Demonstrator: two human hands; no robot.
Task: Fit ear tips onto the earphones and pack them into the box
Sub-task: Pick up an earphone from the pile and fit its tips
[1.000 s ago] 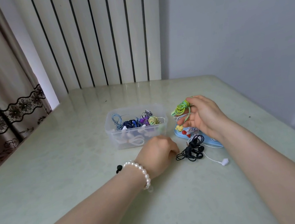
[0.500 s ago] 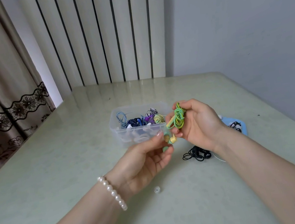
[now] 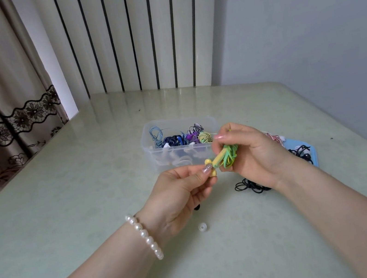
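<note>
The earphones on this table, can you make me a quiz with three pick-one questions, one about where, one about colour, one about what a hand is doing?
1. Where is the small clear ear tip?
A. in the box
B. on the table in front of the left hand
C. on the blue tray

2. What colour is the cord bundle in the right hand?
A. green and yellow
B. red
C. black

3. What is the left hand doing?
A. lying flat
B. pinching a yellow earbud
C. holding the box

Answers: 1 B, it lies alone on the table; 2 A, green and yellow loops show between the fingers; 3 B, fingertips close round the yellow earbud.
</note>
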